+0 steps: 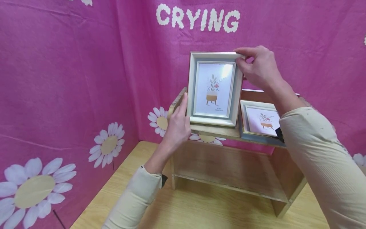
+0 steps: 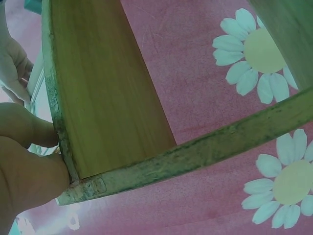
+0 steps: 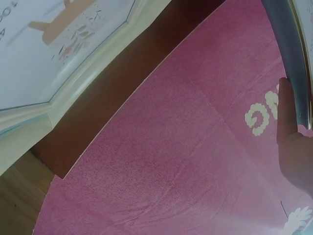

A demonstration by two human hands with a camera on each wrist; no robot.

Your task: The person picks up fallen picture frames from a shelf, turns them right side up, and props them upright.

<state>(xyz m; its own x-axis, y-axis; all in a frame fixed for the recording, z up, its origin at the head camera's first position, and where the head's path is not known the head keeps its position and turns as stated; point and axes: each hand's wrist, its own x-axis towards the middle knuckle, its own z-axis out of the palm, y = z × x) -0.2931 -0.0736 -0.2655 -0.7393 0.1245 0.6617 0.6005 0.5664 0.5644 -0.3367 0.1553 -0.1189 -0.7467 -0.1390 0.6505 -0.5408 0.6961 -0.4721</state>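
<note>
A white picture frame [image 1: 233, 111] with a potted-plant print stands tilted on top of the small wooden shelf [image 1: 214, 131]. My right hand [image 1: 258, 66] pinches its upper right corner, thumb in front and a finger along the top. In the right wrist view, this hand [image 3: 296, 159] shows at the right edge against the frame's side. Low on the frame's left side, my left hand [image 1: 178, 125] holds its edge, one finger pointing up along it. The left wrist view shows that hand [image 2: 29, 171] by the shelf's corner, partly hiding the frame.
A second, similar frame [image 1: 261, 122] leans back on the shelf top at the right, partly behind my right sleeve. The shelf stands on a wood-grain table [image 1: 137, 178]. Pink cloth [image 1: 71, 79] with daisies and white lettering hangs behind and at the left.
</note>
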